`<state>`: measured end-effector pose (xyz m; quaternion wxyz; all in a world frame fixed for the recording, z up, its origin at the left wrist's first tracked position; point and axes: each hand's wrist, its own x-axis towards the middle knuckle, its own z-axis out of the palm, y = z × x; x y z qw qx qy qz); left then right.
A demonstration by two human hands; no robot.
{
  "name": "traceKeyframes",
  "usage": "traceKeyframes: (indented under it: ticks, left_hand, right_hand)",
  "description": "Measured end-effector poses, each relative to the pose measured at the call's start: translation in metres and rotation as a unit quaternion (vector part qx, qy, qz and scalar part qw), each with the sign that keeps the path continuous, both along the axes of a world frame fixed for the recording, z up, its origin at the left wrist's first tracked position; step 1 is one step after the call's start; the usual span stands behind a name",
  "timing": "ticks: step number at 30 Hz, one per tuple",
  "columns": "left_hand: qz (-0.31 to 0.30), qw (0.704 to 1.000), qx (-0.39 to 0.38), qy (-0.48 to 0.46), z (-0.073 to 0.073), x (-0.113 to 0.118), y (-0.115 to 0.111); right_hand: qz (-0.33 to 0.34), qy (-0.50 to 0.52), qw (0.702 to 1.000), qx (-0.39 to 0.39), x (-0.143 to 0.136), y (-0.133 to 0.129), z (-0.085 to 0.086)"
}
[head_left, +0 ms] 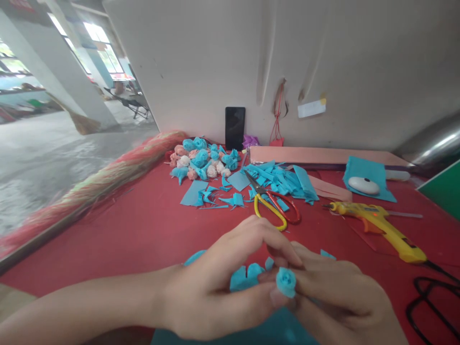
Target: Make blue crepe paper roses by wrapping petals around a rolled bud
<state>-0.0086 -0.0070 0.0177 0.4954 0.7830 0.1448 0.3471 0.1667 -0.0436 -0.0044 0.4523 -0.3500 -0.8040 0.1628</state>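
Observation:
At the front of the table my left hand (223, 282) and my right hand (341, 292) meet, both closed around a small rolled blue paper rose (286, 281). My left thumb presses against the rose's near side, and the right fingers pinch it from the other side. Further blue paper (239, 279) shows between the left thumb and fingers; whether it joins the rose I cannot tell. Below the hands lies a larger blue paper sheet (276, 330), partly hidden by them. Just beyond my left fingers rest scissors (269, 199) with one yellow and one red handle.
Blue paper scraps (276, 179) and a pile of paper roses (201, 158) lie farther back. To the right are a yellow glue gun (381, 225) with its black cord (417, 306), and a white oval device (363, 185). A phone (235, 127) leans on the pale panel.

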Motion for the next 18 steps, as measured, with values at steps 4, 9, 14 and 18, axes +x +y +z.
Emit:
traceKeyframes:
  ticks: [4, 9, 14, 18]
  left_hand:
    - [0.007, 1.000, 0.029, 0.007, 0.000, 0.001, -0.001]
    - [0.029, 0.997, 0.076, 0.017, -0.003, 0.001, -0.002]
    - [0.025, 0.995, 0.094, 0.022, -0.007, 0.001, -0.012]
    - [0.069, 0.993, 0.092, 0.021, -0.010, 0.004, -0.018]
  right_hand:
    - [0.012, 0.084, 0.996, -0.018, -0.002, -0.002, -0.002]
    - [-0.044, 0.057, 0.997, 0.040, -0.006, -0.002, -0.009]
    - [-0.037, 0.087, 0.985, 0.141, -0.009, -0.001, -0.019]
    - [-0.029, 0.017, 0.996, 0.080, -0.008, -0.005, -0.020]
